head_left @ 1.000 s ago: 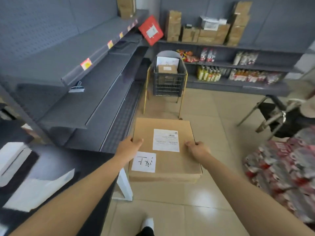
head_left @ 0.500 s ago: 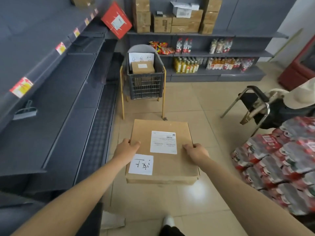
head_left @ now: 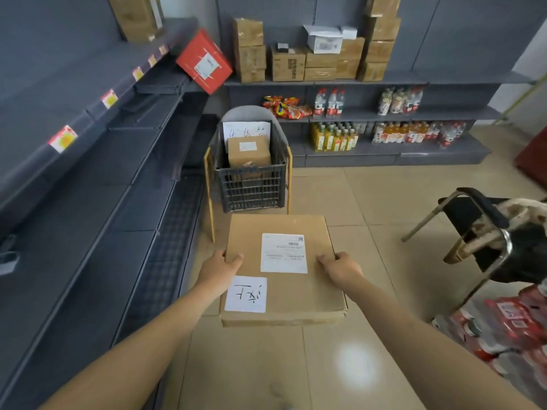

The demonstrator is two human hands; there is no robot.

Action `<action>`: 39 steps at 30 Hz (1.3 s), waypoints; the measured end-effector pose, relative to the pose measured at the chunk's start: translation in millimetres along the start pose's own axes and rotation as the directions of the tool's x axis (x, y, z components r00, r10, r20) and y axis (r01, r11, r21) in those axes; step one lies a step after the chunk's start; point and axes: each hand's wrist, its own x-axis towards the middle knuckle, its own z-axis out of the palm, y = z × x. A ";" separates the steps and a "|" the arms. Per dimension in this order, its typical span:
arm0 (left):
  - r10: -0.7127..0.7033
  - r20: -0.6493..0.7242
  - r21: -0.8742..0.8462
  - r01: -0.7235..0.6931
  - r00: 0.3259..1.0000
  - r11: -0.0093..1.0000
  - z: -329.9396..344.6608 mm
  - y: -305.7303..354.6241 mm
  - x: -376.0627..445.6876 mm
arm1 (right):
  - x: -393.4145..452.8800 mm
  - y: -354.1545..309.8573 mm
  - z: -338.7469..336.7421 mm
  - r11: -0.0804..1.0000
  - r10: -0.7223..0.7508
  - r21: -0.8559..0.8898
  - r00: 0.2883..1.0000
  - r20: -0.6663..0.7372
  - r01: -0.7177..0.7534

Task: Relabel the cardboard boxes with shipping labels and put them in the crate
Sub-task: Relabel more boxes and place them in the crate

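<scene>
As the crate (head_left: 251,184) is seen closer and more squarely at twelve o'clock than a second ago, the carry toward it is judged nearly done, with placing still left. The cardboard box (head_left: 284,270), bearing a shipping label (head_left: 283,253) and a handwritten slip (head_left: 246,294), is held above the floor, grasped at nine o'clock by the left hand (head_left: 219,269) and at three o'clock by the right hand (head_left: 342,269). Inside the crate, which rests on a chair (head_left: 248,119), a smaller labelled box (head_left: 249,152) is seen against a handwritten sheet (head_left: 245,131).

two bare forearms, no sleeves, left grip (head_left: 219,269) and right grip (head_left: 343,269) ungloved

Even, soft indoor light; glare spot on floor tiles (head_left: 356,365); edges bowed, blurry.
</scene>
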 end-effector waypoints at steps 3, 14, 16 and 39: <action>-0.025 -0.007 -0.016 0.025 1.000 1.000 -5.8 9.3 38.6 | 37.4 -28.1 2.5 1.000 -0.018 -0.013 1.000 0.024 0.018; -0.070 -0.028 -0.017 0.069 0.997 0.997 -53.8 52.2 220.1 | 188.9 -156.3 46.3 0.998 -0.043 -0.047 0.998 0.041 0.045; -0.072 -0.016 -0.002 0.072 0.997 0.997 -64.0 64.8 251.8 | 213.1 -180.6 49.0 0.998 -0.050 -0.042 0.998 0.031 0.051; -0.161 0.000 -0.142 0.159 0.987 0.977 -86.2 178.9 530.6 | 483.2 -362.3 44.4 0.987 -0.071 -0.141 0.994 0.079 0.081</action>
